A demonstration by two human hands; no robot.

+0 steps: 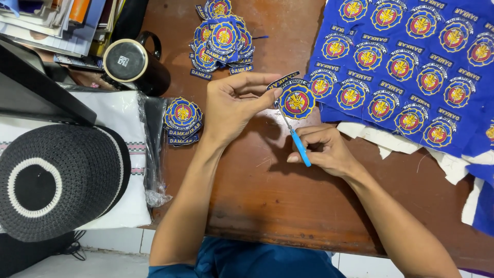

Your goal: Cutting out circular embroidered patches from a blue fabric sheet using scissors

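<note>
Gripping blue-handled scissors (297, 141), the right hand (321, 150) curls shut, hiding the finger loops; blades are hard to make out. Above the wooden counter (267, 195), the left hand (231, 105) pinches a round embroidered patch (297, 101), fingers bent. Beyond lies a cut-off patch sheet (411, 67).

the blue cloth sheet of badges (411, 62) runs off the top and right edges, so its full extent cannot be told. the scissors (297, 140) show only thin blades and one blue handle; the rest sits inside the right hand (324, 149). the cut badge (297, 101) is partly covered by the left hand (234, 105). the stacked books (56, 25) are cut off at the top edge. the dark cap (51, 180) is clipped at the left edge.
</note>
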